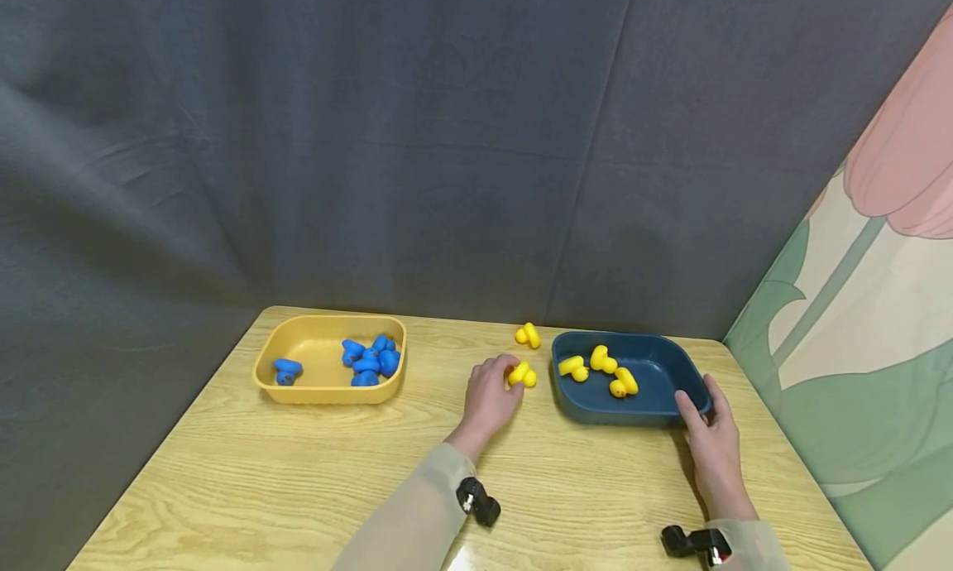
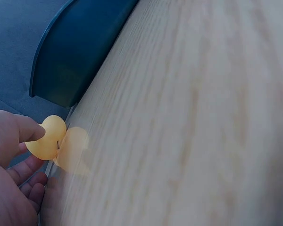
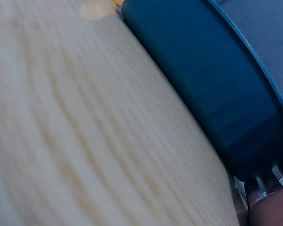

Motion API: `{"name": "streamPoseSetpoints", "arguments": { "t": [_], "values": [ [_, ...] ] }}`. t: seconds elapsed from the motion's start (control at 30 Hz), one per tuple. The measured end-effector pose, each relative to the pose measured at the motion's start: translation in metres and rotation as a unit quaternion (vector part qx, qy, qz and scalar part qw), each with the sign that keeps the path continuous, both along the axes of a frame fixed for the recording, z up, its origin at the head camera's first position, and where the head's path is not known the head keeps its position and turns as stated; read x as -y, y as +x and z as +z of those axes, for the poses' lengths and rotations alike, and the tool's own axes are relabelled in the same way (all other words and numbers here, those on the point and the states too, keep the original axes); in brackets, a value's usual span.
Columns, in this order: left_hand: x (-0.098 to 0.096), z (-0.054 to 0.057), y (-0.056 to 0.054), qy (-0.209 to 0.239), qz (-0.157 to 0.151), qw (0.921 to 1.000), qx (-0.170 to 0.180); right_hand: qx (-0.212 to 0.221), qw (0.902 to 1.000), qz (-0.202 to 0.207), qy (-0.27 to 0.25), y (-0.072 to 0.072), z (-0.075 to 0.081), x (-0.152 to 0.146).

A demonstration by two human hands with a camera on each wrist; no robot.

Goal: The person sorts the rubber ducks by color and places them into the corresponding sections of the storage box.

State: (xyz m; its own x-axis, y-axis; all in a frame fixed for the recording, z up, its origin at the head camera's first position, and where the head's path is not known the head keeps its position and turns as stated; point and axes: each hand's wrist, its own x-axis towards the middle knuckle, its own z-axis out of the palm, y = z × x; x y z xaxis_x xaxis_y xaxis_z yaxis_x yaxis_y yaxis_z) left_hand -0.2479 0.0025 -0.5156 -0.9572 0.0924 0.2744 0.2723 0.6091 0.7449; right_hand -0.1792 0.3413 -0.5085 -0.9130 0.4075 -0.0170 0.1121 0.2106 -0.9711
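Observation:
My left hand (image 1: 487, 397) pinches a small yellow toy duck (image 1: 524, 374) between thumb and fingers, left of the dark blue bin (image 1: 655, 378). In the left wrist view the duck (image 2: 49, 141) is at or just above the tabletop; whether it touches is hard to tell. With the thumb over the rim and the fingers outside, my right hand (image 1: 716, 451) grips the bin's near right corner. Several yellow ducks (image 1: 625, 381) lie inside that bin. Another yellow duck (image 1: 529, 335) lies on the table behind the held one. The right wrist view shows the bin's outer wall (image 3: 198, 70).
A yellow bin (image 1: 316, 395) stands at the left of the wooden table (image 1: 581, 488), with several blue toy ducks (image 1: 365, 364) in it. A grey curtain (image 1: 417, 157) hangs behind the table. On the right is a wall with a flower pattern (image 1: 864, 372).

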Motion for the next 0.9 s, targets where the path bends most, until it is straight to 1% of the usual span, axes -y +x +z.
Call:
{"name": "streamPoseSetpoints", "arguments": {
  "t": [0.37,0.6,0.77,0.9],
  "values": [
    [0.000,0.003,0.001,0.027,0.011,0.9994,0.017,0.004,1.0000,0.007,0.004,-0.001,0.000,-0.002],
    [0.001,0.010,0.006,0.047,0.011,0.9981,0.038,0.006,0.9999,0.009,0.004,0.000,0.001,-0.002],
    [0.001,0.015,0.007,0.065,0.014,0.9972,0.036,0.007,1.0000,0.007,0.002,-0.001,0.001,-0.001],
    [0.000,0.020,0.008,0.075,0.015,0.9967,0.025,0.007,1.0000,0.003,-0.002,-0.002,0.001,-0.001]
  ]
}}
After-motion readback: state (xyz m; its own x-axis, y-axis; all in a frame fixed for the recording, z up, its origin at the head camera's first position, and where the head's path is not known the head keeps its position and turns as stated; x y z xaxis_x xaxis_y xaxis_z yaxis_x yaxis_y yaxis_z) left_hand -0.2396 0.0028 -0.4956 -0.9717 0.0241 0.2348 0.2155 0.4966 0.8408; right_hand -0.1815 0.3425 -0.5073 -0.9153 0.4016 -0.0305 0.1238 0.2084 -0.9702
